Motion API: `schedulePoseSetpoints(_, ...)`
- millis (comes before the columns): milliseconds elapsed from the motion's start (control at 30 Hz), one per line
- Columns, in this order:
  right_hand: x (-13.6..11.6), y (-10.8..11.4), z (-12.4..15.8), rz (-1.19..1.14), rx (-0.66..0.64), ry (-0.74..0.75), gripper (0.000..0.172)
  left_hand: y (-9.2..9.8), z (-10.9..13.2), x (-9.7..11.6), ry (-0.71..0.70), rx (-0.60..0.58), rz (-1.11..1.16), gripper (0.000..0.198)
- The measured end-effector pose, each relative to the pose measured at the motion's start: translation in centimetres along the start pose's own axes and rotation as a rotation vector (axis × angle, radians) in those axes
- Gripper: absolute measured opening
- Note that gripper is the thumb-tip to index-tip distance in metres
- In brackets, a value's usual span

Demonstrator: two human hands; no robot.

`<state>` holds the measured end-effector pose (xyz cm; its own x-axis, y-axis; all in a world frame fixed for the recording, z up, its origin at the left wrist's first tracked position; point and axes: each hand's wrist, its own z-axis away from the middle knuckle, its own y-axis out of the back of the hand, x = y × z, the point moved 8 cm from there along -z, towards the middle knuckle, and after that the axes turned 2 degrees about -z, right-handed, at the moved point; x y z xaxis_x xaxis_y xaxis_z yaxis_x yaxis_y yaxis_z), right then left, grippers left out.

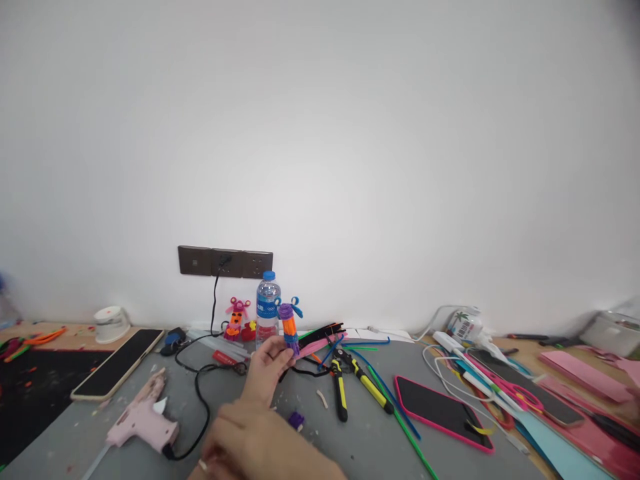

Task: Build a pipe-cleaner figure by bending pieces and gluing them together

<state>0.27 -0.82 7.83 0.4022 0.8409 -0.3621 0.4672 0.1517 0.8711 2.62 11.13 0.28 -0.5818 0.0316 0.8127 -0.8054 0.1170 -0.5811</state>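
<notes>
My left hand (267, 368) reaches forward over the grey table (360, 440) and pinches the base of a small pipe-cleaner figure (289, 325). The figure has a purple head, an orange body and blue loops, and it stands upright just in front of a water bottle (267, 308). My right hand (255, 443) is low and close to the camera at the bottom edge, blurred, with a ring on one finger. Its fingers seem curled toward the left, but what they hold, if anything, does not show. A small purple piece (296, 419) lies on the table just beside it.
A pink glue gun (143, 420) with a black cord lies at the left, near a phone (117, 363). Yellow-handled pliers (363, 387), loose pipe cleaners (325, 337), a pink-cased phone (440, 410), pink scissors (520, 397) and coloured paper sheets (580, 373) crowd the right. A second figure (236, 320) stands by the wall sockets (225, 262).
</notes>
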Motion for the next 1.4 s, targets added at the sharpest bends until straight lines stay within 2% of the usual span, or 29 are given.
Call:
schedulePoseSetpoints(67, 3.4, 1.5, 3.6, -0.135, -0.029, -0.259, 0.014, 0.5, -0.4, 0.3, -0.008, 0.019, 0.008, 0.036)
schedulePoseSetpoints(133, 7.0, 2.7, 7.2, -0.132, 0.011, -0.515, 0.024, 0.9, -0.5, 0.6, -0.023, 0.034, 0.015, 0.035)
schedulePoseSetpoints(167, 8.4, 3.0, 8.6, -0.101, 0.027, -0.591, 0.028, 1.0, -0.5, 0.7, -0.028, 0.039, 0.016, 0.034)
schedulePoseSetpoints(233, 10.2, 2.3, 10.4, -0.102, -0.011, -0.643, 0.036, 1.2, -0.4, 0.7, -0.03, 0.047, 0.017, 0.033)
schedulePoseSetpoints(367, 11.7, 0.6, 11.3, -0.107, -0.012, -0.643, 0.037, 1.3, -0.4, 0.7, -0.023, 0.063, 0.016, 0.035)
schedulePoseSetpoints(500, 11.3, -0.1, 10.6, -0.13, 0.002, -0.575, 0.049, 1.3, -0.5, 0.8, -0.036, 0.063, 0.012, 0.034)
schedulePoseSetpoints(600, 11.0, -0.5, 10.1, -0.159, -0.025, -0.536, 0.038, 1.2, -0.5, 0.9, -0.047, 0.047, -0.004, 0.032)
schedulePoseSetpoints(700, 11.7, -0.4, 10.1, -0.178, 0.037, -0.575, 0.033, 1.1, -0.4, 0.8, -0.041, 0.03, -0.027, 0.031)
schedulePoseSetpoints(867, 13.5, -0.3, 10.5, -0.232, 0.138, -0.661, 0.05, 1.1, -0.4, 1.1, -0.057, 0.031, -0.055, 0.031)
schedulePoseSetpoints(1100, 15.1, -0.2, 10.4, -0.267, 0.064, -0.708, 0.025, 0.9, -0.5, 1.1, -0.055, 0.007, -0.04, 0.031)
schedulePoseSetpoints(1167, 15.6, 0.7, 9.9, -0.353, 0.132, -0.715, 0.02, 1.1, -0.5, 1.1, -0.059, 0.014, -0.034, 0.031)
schedulePoseSetpoints(1300, 17.6, 3.1, 9.2, -0.761, 0.443, -0.718, 0.014, 1.3, -0.7, 1.3, -0.068, 0.029, -0.03, 0.034)
schedulePoseSetpoints(1400, 19.3, 3.3, 8.9, -1.026, 0.576, -0.723, 0.03, 1.4, -0.8, 1.3, -0.065, 0.039, -0.026, 0.033)
